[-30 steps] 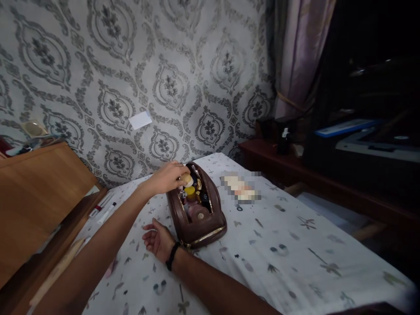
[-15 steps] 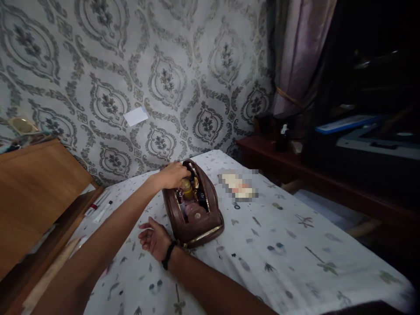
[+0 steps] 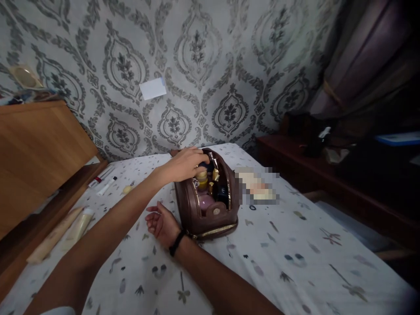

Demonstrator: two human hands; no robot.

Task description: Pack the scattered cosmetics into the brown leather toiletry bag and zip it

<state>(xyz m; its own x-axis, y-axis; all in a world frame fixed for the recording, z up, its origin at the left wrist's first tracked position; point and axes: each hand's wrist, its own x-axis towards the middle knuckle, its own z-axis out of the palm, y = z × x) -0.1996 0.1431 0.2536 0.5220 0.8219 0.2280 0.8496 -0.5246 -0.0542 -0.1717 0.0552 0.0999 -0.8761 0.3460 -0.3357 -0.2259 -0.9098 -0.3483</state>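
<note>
A brown toiletry pouch (image 3: 210,205) stands unzipped near the middle of the bed's patterned sheet (image 3: 295,245). The left hand (image 3: 183,164) reaches over the pouch's top at 12 o'clock, its grip curled around the dark cap of a yellow bottle (image 3: 202,178) standing upright among other small containers inside. The right hand (image 3: 162,224), a black band at the wrist, rests palm up on the sheet just beside the pouch at 9 o'clock, fingers loosely spread and holding nothing. Two cream tubes (image 3: 65,232) lie well apart at the sheet's edge, toward 9 o'clock.
</note>
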